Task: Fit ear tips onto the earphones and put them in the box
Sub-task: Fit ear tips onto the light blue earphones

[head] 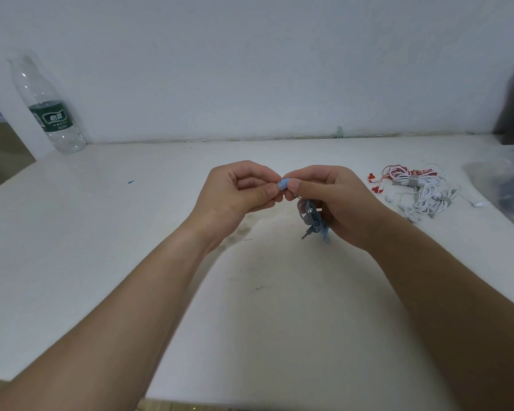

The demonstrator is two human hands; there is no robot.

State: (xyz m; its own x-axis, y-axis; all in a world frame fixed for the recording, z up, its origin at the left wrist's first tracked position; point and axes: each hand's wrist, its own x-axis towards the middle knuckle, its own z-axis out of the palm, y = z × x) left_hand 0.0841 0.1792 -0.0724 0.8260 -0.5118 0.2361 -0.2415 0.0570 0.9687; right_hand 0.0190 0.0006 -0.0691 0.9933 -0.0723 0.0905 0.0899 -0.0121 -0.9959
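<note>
Head view shows the left hand point(244, 188) and right hand point(333, 200) pinching a small pale-blue plastic earbud point(282, 184) between meeting fingertips, seemingly to steady it for a tip, while its coiled blue-grey cable point(312, 218) hangs beneath the right fingers, gathered clear.

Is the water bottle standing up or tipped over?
Standing up: the water bottle rests on its base on the table, neck pointing up.

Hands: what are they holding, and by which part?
The left hand and right hand both pinch the blue earpiece at their fingertips. The right hand also grips its bundled cable, with the plug dangling below.
</note>
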